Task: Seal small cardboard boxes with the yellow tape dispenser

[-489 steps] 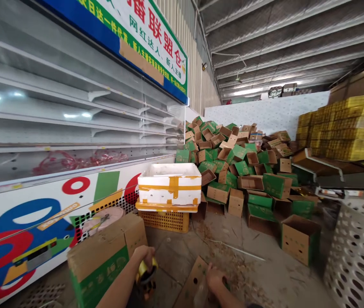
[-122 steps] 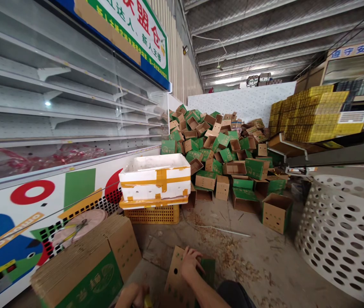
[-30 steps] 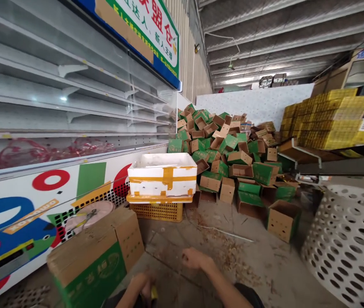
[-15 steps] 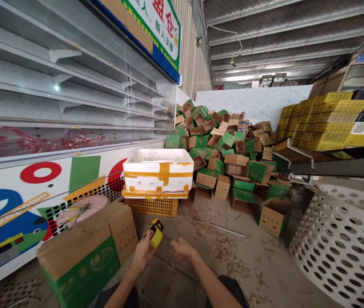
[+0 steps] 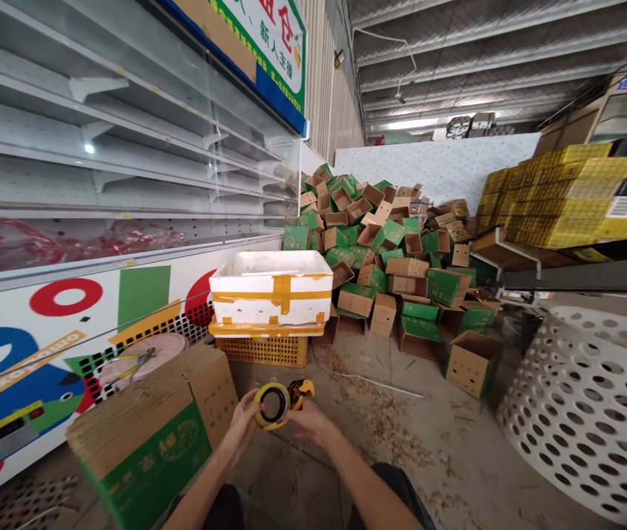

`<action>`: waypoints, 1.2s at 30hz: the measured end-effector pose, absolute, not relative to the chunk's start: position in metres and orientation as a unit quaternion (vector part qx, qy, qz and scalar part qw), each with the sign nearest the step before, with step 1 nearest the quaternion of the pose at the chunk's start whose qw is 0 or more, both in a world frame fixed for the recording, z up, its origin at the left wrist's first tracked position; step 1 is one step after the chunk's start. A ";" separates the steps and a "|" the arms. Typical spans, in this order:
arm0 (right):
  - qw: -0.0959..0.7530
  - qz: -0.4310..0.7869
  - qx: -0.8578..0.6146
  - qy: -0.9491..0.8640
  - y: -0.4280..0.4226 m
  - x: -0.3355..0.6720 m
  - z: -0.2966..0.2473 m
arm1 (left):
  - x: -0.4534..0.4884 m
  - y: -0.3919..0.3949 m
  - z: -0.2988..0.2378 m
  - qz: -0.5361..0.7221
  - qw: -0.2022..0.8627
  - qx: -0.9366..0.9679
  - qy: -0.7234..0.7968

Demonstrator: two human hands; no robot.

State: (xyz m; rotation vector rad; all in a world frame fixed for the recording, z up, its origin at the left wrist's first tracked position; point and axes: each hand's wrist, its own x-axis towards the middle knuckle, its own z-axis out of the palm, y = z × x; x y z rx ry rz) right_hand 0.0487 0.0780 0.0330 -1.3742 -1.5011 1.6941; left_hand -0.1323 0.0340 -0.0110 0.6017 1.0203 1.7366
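A yellow-and-black tape dispenser with a yellow tape roll is held low in front of me, its round opening facing me. My left hand grips the left edge of the roll. On the other side, my right hand closes around the dispenser below its yellow-and-black end; part of its fingers is hidden. To the left of my hands stands a tight row of flattened green-and-brown cardboard boxes.
Ahead, a white foam box with yellow tape sits on a yellow crate. Behind lies a heap of open cartons. A white perforated basket stands at right; shelving runs along the left.
The dispenser has turned so the roll's opening faces me, and it has moved slightly right. My right hand, earlier apart from it, now holds its right side.
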 end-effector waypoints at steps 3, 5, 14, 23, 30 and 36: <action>0.285 0.655 -0.459 -0.528 0.078 0.046 0.040 | -0.133 0.025 0.001 0.704 0.531 0.274 0.384; 0.315 0.671 -0.433 -0.513 0.079 0.046 0.044 | -0.135 0.021 0.006 0.696 0.549 0.281 0.367; 0.307 0.685 -0.417 -0.513 0.063 0.038 0.039 | -0.138 0.019 -0.003 0.626 0.472 0.385 0.487; 0.369 0.595 -0.447 -0.556 0.060 0.029 0.033 | -0.151 0.024 -0.028 0.528 0.276 0.510 0.621; 0.374 0.616 -0.437 -0.538 0.064 0.020 0.028 | -0.143 0.021 -0.027 0.426 0.365 0.482 0.673; 0.378 0.649 -0.435 -0.496 0.072 0.016 0.027 | -0.138 0.026 -0.020 0.483 0.418 0.461 0.616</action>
